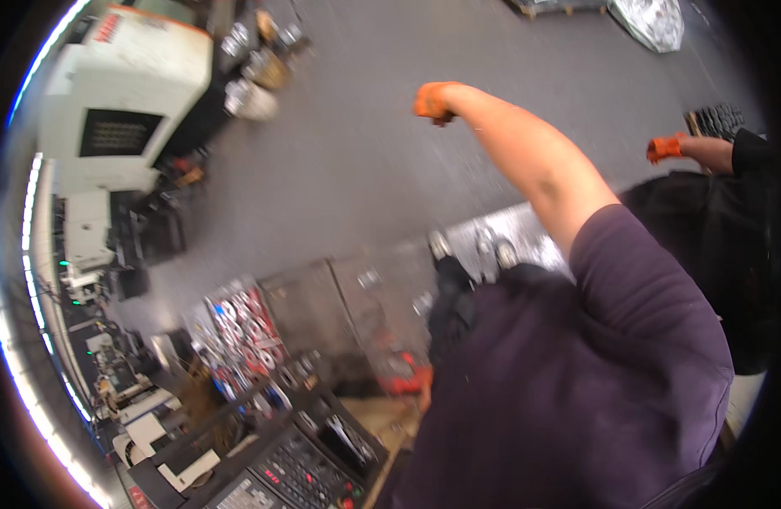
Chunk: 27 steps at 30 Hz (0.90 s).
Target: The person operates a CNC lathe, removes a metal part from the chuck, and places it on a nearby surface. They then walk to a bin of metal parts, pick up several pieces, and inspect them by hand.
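One orange-gloved right hand reaches out over the grey floor at the end of a bare forearm. Its fingers bend downward, and whether they close on anything I cannot tell from this angle. At the left edge of the purple shirt, a blurred orange patch is probably the left hand, mostly hidden by the cloth; I cannot tell whether its fingers are apart or together. A red item, too smeared to name further, lies just beside it at the near end of the grey-brown counter.

Ring-shaped metal parts crowd a red surface beyond the counter's left end. Nearer the lower edge stands a dark control panel with rows of buttons, and silvery tools lie at its upper right. A white machine with an orange edge fills the upper left, with wrapped bundles near it. At the right, a co-worker in black extends an orange-gloved hand near a batch of dark coiled parts.
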Tool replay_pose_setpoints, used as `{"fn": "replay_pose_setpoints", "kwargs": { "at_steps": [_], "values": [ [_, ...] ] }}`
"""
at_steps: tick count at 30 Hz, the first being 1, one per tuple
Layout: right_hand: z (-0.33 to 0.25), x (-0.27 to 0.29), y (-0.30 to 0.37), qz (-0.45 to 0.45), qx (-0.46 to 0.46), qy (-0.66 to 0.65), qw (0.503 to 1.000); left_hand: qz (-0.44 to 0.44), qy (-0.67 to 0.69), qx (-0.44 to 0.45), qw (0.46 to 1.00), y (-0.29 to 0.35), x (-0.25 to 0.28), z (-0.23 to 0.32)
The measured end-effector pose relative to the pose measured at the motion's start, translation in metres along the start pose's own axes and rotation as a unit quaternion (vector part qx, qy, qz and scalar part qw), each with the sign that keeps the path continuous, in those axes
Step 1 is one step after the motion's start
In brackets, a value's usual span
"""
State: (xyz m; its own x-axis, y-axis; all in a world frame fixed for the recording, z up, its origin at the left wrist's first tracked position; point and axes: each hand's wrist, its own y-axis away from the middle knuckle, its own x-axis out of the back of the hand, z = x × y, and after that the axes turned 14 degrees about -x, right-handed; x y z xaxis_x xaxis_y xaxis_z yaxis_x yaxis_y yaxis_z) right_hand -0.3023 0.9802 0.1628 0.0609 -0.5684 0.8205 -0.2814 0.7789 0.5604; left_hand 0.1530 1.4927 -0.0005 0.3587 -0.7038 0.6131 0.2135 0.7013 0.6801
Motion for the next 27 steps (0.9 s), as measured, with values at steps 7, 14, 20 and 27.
{"fn": "replay_pose_setpoints", "kwargs": {
  "at_steps": [7,14,20,27],
  "values": [
    [0.015,-0.493,0.219,-0.379,-0.102,-0.022,0.919,-0.13,-0.282,-0.218,0.925,-0.12,0.146,-0.039],
    [-0.135,-0.564,0.484,-0.567,-0.144,-0.234,0.777,-0.187,-0.404,-0.239,0.863,-0.298,0.282,-0.082],
    [-0.163,-0.329,0.336,-0.238,-0.574,-0.502,0.602,-0.148,-0.639,-0.388,0.647,-0.454,0.364,-0.039],
    [-0.179,-0.328,0.329,-0.209,-0.599,-0.425,0.646,-0.137,-0.094,-0.26,0.951,-0.466,0.294,0.086]
  ]
}}
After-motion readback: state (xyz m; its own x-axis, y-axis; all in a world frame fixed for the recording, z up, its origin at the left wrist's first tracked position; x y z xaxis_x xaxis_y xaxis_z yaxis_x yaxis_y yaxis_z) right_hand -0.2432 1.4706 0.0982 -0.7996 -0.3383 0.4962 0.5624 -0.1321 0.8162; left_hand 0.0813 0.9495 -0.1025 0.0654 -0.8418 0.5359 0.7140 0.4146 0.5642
